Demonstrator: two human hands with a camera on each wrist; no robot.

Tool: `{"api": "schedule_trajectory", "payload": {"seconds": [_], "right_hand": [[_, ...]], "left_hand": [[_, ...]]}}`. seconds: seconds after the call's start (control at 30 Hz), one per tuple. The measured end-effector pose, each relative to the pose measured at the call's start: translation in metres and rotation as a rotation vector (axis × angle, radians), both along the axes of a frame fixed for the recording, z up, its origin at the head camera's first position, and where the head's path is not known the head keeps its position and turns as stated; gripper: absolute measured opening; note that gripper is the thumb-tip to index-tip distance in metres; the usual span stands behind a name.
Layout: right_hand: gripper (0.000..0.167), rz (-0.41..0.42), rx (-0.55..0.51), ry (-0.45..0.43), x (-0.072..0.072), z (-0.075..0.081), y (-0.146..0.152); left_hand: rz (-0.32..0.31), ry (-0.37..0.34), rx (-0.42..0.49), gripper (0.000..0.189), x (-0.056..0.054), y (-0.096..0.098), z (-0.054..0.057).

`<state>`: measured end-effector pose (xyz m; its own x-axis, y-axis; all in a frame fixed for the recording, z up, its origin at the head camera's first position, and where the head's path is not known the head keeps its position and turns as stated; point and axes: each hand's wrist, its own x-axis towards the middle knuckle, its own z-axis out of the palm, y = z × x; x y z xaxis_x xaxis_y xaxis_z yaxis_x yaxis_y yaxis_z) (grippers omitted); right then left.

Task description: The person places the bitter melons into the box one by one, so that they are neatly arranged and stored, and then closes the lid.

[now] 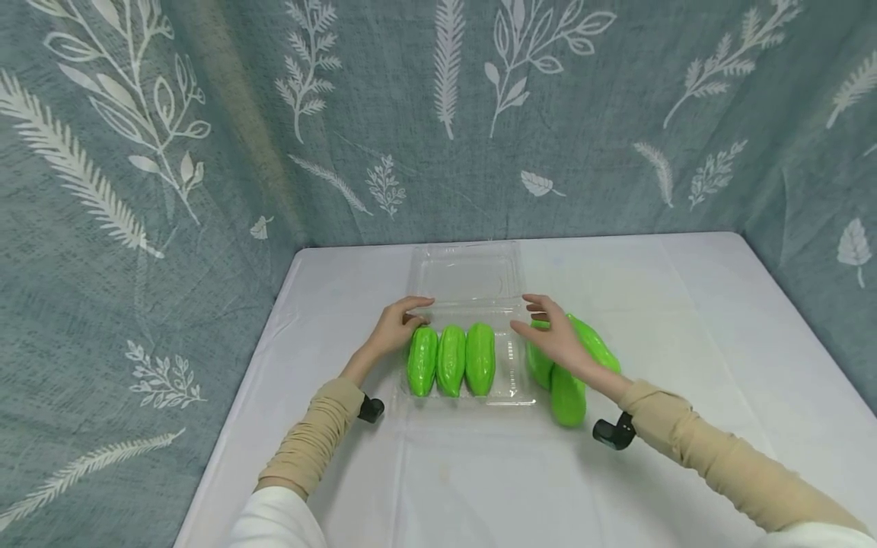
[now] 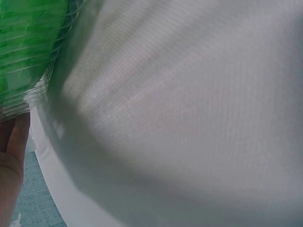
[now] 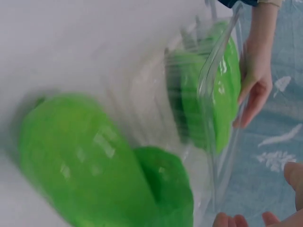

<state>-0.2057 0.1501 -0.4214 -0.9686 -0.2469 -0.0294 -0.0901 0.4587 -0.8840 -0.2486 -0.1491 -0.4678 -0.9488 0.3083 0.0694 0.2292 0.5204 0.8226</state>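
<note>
Three glossy, bright green, ridged vegetables resembling bitter melons point(image 1: 451, 361) lie side by side in a clear plastic clamshell container point(image 1: 510, 369). Its transparent lid point(image 1: 466, 270) is folded back flat behind the tray. At the tray's rear left corner, my left hand point(image 1: 392, 327) has its fingers extended along the edge, thumb close to the leftmost melon. My right hand point(image 1: 558, 342) hovers at the tray's right side, fingers loosely spread with nothing held. Beneath and around it lie loose green melons point(image 1: 569, 399), partly hidden by the hand.
A white cloth point(image 1: 466, 472) covers the table. Blue-green curtains point(image 1: 397, 91) with white leaf patterns stand along the back and sides. A black wrist camera point(image 1: 614, 431) sits below my right wrist, another point(image 1: 371, 409) below the left.
</note>
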Motion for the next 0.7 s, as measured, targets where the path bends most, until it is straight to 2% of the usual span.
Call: {"api": "schedule_trajectory", "payload": {"seconds": [0.33, 0.7], "right_hand": [[0.061, -0.025, 0.079, 0.004, 0.0, 0.004, 0.023], [0.063, -0.062, 0.095, 0.017, -0.005, 0.014, 0.042]], "left_hand": [[0.005, -0.004, -0.002, 0.037, 0.002, 0.001, 0.001], [0.014, -0.019, -0.007, 0.037, -0.001, -0.001, -0.002]]}}
